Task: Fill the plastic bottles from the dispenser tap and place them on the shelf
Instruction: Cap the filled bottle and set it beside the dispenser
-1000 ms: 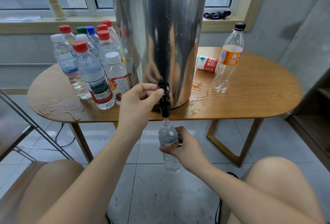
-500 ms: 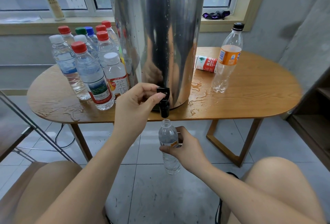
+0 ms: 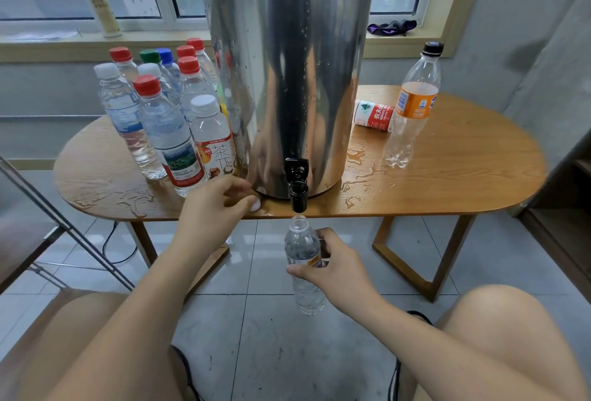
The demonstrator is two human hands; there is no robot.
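Behind the left hand, capped bottles cluster on the table; its fingertips pinch a white cap. Right of it, under the tap, the right hand grips the uncapped bottle upright.

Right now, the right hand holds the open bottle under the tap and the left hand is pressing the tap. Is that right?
Not quite. In the head view the left hand is not on the tap; it is at a white cap on the table edge. The right hand does hold the open bottle under the tap.
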